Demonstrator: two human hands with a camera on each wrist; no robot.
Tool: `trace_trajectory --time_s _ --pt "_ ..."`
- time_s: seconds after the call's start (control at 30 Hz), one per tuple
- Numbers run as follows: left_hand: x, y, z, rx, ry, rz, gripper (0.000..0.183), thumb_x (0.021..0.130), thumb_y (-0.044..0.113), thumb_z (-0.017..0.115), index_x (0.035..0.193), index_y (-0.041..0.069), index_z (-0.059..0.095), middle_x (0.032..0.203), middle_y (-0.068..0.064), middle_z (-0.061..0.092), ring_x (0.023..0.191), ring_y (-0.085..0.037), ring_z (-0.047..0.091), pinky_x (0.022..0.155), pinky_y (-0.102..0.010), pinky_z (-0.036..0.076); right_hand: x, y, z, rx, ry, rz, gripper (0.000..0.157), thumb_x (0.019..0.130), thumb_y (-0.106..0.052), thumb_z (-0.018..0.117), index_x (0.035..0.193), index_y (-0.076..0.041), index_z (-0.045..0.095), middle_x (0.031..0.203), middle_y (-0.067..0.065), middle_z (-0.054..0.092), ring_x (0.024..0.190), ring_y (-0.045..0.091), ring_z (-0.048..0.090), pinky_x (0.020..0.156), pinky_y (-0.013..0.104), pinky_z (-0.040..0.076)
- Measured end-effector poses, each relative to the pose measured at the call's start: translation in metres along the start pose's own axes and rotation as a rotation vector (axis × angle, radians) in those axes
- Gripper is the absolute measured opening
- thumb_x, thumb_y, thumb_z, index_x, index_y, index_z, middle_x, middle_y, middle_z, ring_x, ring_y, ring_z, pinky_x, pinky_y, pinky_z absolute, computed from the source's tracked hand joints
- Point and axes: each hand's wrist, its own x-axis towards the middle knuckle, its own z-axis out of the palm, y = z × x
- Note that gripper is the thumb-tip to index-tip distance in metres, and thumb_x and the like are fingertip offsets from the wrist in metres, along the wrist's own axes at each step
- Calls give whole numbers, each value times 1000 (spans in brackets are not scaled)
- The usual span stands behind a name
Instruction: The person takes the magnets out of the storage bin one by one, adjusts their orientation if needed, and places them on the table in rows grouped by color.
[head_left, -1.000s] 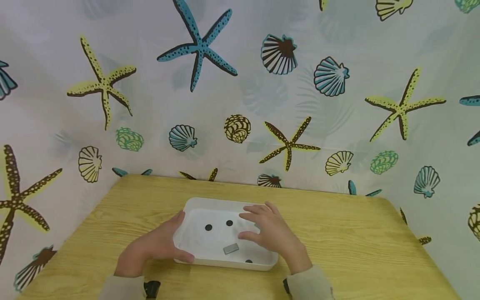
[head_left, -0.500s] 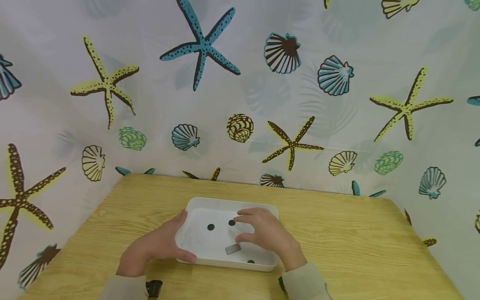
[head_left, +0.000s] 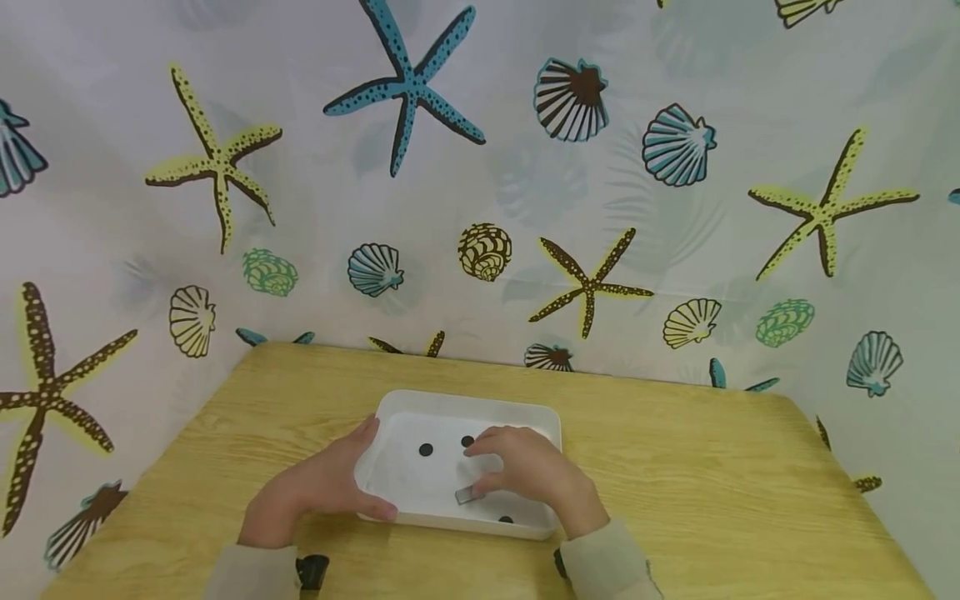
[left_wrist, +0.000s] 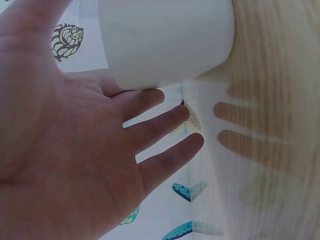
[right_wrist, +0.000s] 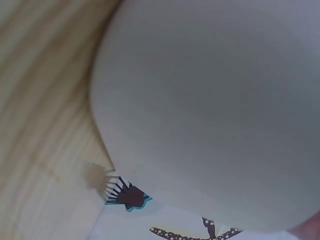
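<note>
A white rectangular tray (head_left: 401, 479) lies on the table, with a small grey rectangular bar (head_left: 462, 497) and three black discs (head_left: 426, 450) inside. My left hand (head_left: 318, 483) grips the tray's left end, thumb at the front corner and fingers along the side. The left wrist view shows the forefinger against the white wall (left_wrist: 165, 45) and the other fingers spread beneath. Over the tray's right half, my right hand (head_left: 536, 471) bends its fingers, thumb overlapping the bar and fingertips beside the far disc. In the right wrist view the tray's outer wall (right_wrist: 210, 110) hides most of that hand.
The wood-grain table (head_left: 675, 483) extends on both sides of the tray. Behind and beside it hangs a white curtain (head_left: 450, 192) printed with starfish and shells. A dark band (head_left: 312, 572) shows at the left sleeve.
My right hand has come down and toward the near side, its thumb now overlapping the grey bar. The left hand keeps its grip on the tray. The head view has shifted slightly.
</note>
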Motion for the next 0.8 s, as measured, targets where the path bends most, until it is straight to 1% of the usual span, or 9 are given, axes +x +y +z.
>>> trace_trajectory --time_s 0.23,0.33,0.57,0.8 --pt "-1 2 -1 9 12 8 141 68 51 94 160 -13 8 167 -36 10 154 -55 17 123 -67 25 2 0 3 -1 -17 -28 39 84 -30 86 120 -17 78 124 -3 74 116 16 68 106 35 53" --pt "-1 2 -1 20 14 -1 142 68 52 94 160 -12 8 168 -35 10 154 -55 18 123 -67 25 2 -2 5 3 -35 -27 37 83 -28 87 117 -17 78 120 -5 74 112 14 68 104 33 53" --pt "0 2 0 20 5 -25 142 68 51 94 162 -9 7 169 -33 8 155 -54 17 123 -67 25 4 -6 10 -13 -61 14 26 83 -24 87 108 -19 80 111 -9 72 100 7 66 98 31 54" --pt "-1 3 1 16 12 -17 143 67 51 95 161 -10 7 169 -34 8 155 -55 17 123 -67 25 4 -9 11 -23 -55 36 15 84 -19 86 98 -19 81 104 -9 69 89 5 59 91 29 53"
